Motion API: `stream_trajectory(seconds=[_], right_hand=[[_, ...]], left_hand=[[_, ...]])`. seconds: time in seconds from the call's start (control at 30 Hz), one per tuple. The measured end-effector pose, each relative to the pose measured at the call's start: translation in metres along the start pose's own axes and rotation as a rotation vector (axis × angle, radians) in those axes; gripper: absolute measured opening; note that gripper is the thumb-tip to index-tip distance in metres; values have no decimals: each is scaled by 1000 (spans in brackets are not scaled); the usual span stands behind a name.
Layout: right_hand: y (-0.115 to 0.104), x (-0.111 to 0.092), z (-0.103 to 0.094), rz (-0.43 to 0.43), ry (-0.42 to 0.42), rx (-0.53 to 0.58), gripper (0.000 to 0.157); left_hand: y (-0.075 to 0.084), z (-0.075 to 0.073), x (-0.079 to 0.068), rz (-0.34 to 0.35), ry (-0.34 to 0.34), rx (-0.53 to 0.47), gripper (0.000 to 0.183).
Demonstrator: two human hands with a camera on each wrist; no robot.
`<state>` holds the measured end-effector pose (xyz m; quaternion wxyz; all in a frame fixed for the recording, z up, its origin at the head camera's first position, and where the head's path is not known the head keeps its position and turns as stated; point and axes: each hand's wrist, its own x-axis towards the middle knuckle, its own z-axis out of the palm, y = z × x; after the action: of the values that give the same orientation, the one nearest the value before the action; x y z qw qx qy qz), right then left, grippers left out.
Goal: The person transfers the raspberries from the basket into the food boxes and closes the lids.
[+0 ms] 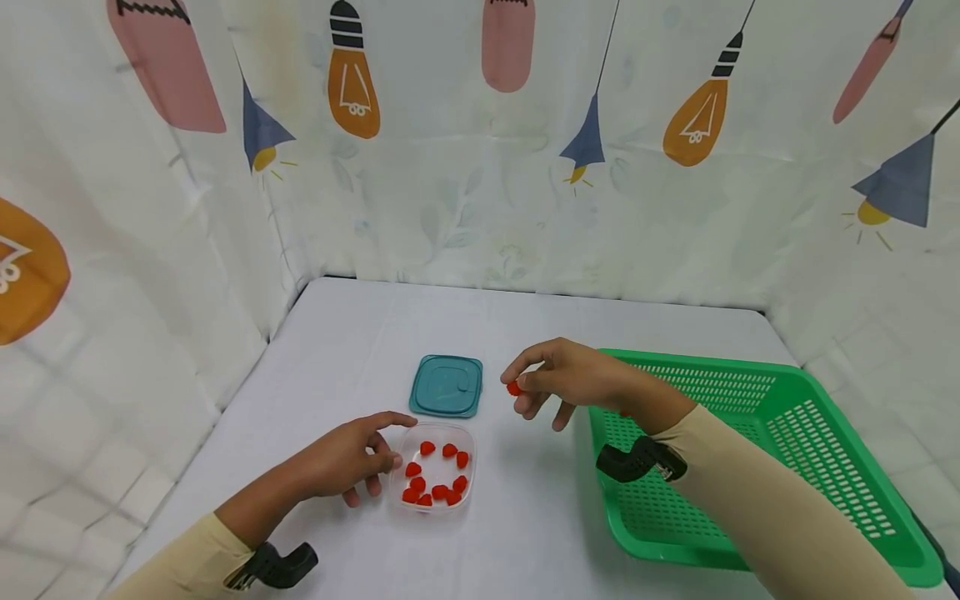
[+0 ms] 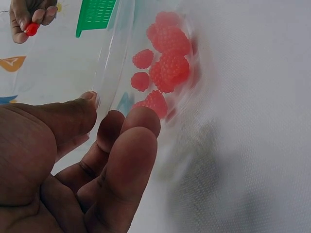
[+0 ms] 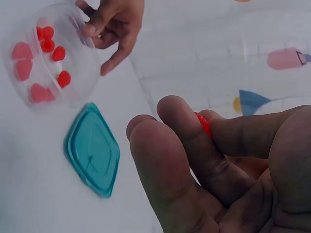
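My right hand (image 1: 572,377) hovers above the table to the right of a teal lid (image 1: 447,386), pinching a red raspberry (image 1: 513,388) between thumb and finger. In the right wrist view the fingers mostly hide that raspberry (image 3: 203,124). A clear plastic container (image 1: 444,471) holds several loose raspberries (image 1: 440,492). Beside its left side is my left hand (image 1: 351,457), the thumb touching the rim and the index finger stretched along the far left corner. The left hand's other fingers hang loosely outside the container wall, as the left wrist view also shows.
A large green plastic basket (image 1: 847,433) stands on the right, under my right forearm. A bit of red shows inside it beside the wrist. White table cloth (image 1: 337,358) covers the table, and printed curtains (image 1: 465,208) enclose its back and sides.
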<state>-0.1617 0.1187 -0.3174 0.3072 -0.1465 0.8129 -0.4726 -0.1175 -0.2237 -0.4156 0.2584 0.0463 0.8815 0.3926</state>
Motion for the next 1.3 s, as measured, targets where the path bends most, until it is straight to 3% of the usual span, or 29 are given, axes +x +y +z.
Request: stream_trajectory(seconds=[0.43, 0.83, 1.07, 1.3], right_hand=[[-13, 26, 43, -21, -102, -32, 16], [-15, 38, 68, -27, -153, -32, 18], [-12, 39, 67, -35, -129, -53, 26], [-1, 32, 47, -21, -50, -69, 25]], left_hand=[[1, -1, -2, -1, -8, -11, 55], [2, -2, -1, 33, -14, -14, 56], [0, -2, 0, 48, -27, -25, 55], [2, -2, -1, 27, -19, -14, 55]])
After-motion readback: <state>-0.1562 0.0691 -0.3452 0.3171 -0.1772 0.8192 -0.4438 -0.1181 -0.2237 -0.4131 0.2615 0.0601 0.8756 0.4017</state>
